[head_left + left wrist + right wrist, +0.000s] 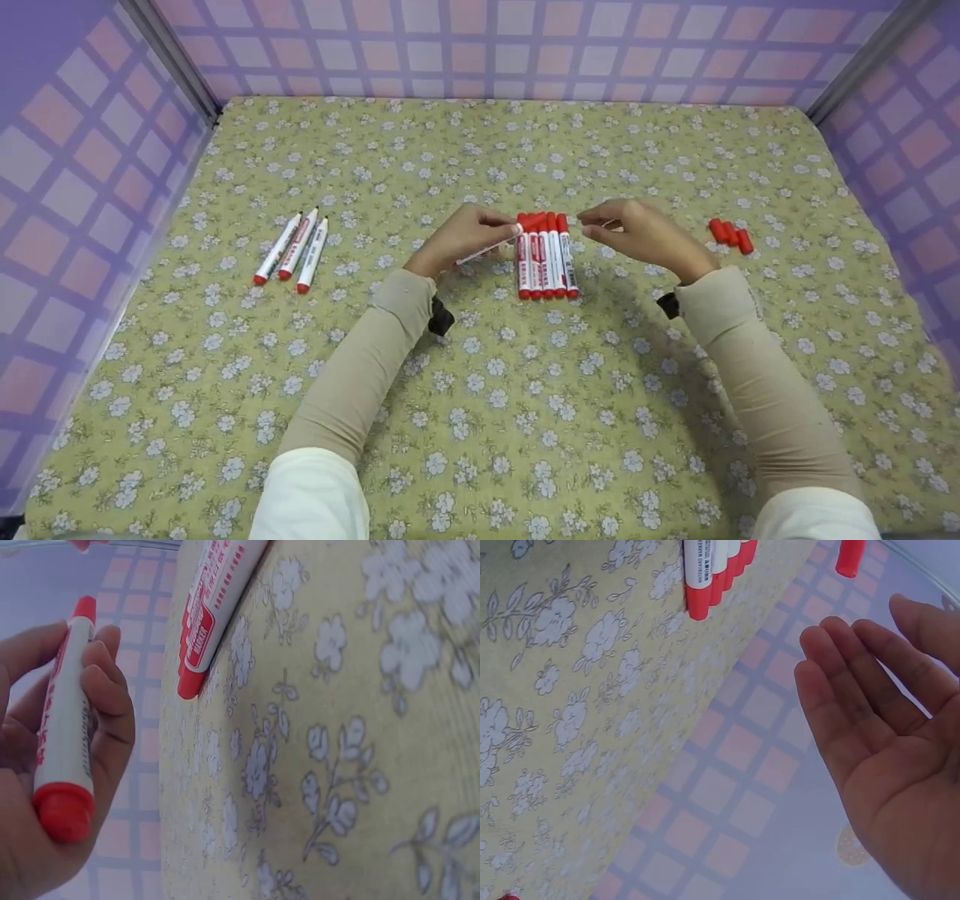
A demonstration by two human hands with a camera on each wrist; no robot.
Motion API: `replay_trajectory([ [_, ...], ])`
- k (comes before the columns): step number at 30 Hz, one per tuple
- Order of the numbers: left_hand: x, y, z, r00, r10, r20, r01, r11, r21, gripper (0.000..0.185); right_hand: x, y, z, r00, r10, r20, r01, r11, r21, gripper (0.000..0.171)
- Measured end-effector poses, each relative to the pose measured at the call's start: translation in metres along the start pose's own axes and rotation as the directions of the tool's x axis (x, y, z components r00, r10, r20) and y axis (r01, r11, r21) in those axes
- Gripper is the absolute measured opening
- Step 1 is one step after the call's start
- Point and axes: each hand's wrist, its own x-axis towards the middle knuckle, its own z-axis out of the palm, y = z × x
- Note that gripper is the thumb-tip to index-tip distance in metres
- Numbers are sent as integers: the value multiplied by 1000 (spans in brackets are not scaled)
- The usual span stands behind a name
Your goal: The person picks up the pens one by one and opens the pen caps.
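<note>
My left hand (463,238) grips a whiteboard marker (66,712) with a red cap at its tip, held above the cloth. Just under and beside it lies a row of capped red markers (547,262), side by side with their caps toward the back. To the right of the row hovers my right hand (628,231); in the right wrist view its fingers are loosely bent, with nothing in the palm. The held marker's red cap (850,556) shows there, apart from the fingertips.
Three uncapped markers (294,251) lie at the left on the flowered cloth (480,450). Three loose red caps (730,234) lie at the right. Checked panels (465,45) wall the table at the back and both sides.
</note>
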Motion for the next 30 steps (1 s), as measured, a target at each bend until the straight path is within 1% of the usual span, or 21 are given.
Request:
replay_trajectory([
  [2,-1,2,0,999,39,12,-39,998,44,33,1,-3,1,1000,-27,10,27,1000,-9,38],
  [4,-3,3,0,997,68,26,-69,995,66,31,1,-6,1,999,-40,18,41,999,-18,39],
  [9,-7,9,2,992,117,55,-123,986,113,29,4,-13,4,996,-87,11,88,995,-44,40],
  [12,-9,13,4,986,151,71,-161,975,154,27,5,-17,5,993,-120,8,121,991,-62,40],
  [15,-10,16,6,978,189,86,-203,958,201,26,5,-21,6,988,-153,13,153,984,-87,39],
  [21,-13,21,9,954,277,113,-299,906,299,23,8,-29,10,979,-199,49,204,970,-135,36],
  [24,-14,24,11,949,291,122,-315,888,336,22,11,-31,13,969,-237,66,244,958,-147,32],
  [26,-15,26,12,949,289,127,-315,879,359,22,12,-33,16,963,-260,76,269,950,-156,29],
  [30,-16,28,13,946,295,138,-325,857,400,23,15,-36,19,954,-285,92,297,938,-178,24],
])
